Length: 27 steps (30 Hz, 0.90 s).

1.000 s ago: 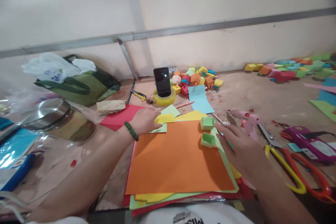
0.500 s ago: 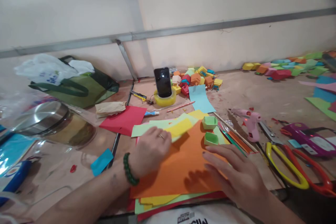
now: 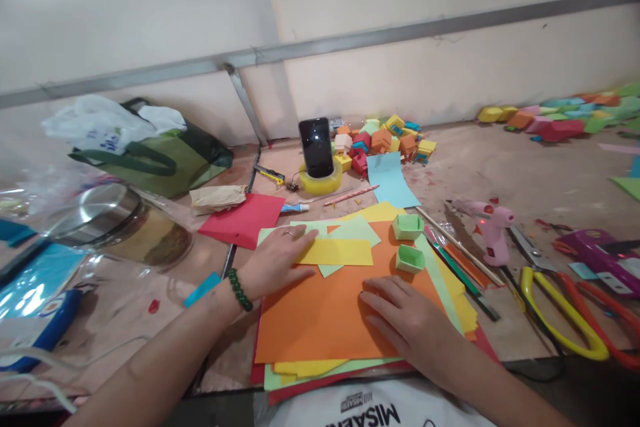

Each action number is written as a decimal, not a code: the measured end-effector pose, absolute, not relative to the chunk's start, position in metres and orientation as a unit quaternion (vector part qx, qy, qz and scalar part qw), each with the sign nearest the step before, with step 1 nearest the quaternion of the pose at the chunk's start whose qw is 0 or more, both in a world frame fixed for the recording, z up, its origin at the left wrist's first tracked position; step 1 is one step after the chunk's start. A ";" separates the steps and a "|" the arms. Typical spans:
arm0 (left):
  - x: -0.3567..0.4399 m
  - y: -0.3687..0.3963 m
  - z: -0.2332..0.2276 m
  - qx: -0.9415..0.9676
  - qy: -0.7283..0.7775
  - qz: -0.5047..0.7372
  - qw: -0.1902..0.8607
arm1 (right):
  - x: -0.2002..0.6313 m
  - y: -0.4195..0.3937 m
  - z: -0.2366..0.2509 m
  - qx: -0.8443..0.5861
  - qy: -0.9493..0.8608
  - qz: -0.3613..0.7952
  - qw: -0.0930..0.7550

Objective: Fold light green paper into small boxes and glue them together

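Note:
A yellow paper strip point(image 3: 336, 252) lies flat across pale green paper pieces, on top of an orange sheet point(image 3: 315, 327). My left hand point(image 3: 273, 260), with a green bead bracelet at the wrist, touches the strip's left end, its fingers stretched and the thumb apart. Fingers loosely spread, my right hand point(image 3: 403, 317) rests on the orange sheet and holds nothing. Just beyond it stand two small green folded paper boxes, one nearer point(image 3: 410, 259) and one farther point(image 3: 407, 227). More coloured sheets stick out from under the orange one.
On the right lie a pink glue gun point(image 3: 493, 230), yellow-handled scissors point(image 3: 565, 320) and a purple device point(image 3: 597, 257). A phone point(image 3: 317, 148) stands in a tape roll point(image 3: 321, 180), beside a heap of paper boxes point(image 3: 381, 141). A lidded jar point(image 3: 163, 237) and green bag point(image 3: 187, 160) occupy the left.
The yellow strip, slanted under my left hand before, now lies level and flat. My left hand has opened out from curled fingers. My right hand has moved left, away from the green boxes.

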State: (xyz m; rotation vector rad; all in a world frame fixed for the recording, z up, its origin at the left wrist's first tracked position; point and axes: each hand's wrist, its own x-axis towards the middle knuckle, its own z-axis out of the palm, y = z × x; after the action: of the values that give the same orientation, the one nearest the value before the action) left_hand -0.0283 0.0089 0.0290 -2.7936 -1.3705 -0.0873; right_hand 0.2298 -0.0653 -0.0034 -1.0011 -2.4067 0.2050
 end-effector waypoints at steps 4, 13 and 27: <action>-0.032 0.011 0.028 -0.883 -0.468 -0.010 0.027 | 0.229 -0.064 -0.006 -0.363 -0.890 0.076 0.264; 0.012 -0.028 0.020 -0.917 -0.363 -0.013 0.165 | 0.229 -0.063 -0.011 -0.358 -0.890 0.067 0.276; -0.001 -0.033 0.068 -0.872 -0.486 -0.041 0.039 | 0.239 -0.074 -0.007 -0.379 -0.831 0.125 0.388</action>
State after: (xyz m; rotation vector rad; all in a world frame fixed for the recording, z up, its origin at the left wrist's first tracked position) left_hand -0.0006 -0.0331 0.0683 -2.6739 -1.4911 -0.1264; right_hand 0.2392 -0.0738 -0.0069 -0.9656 -2.1137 0.3179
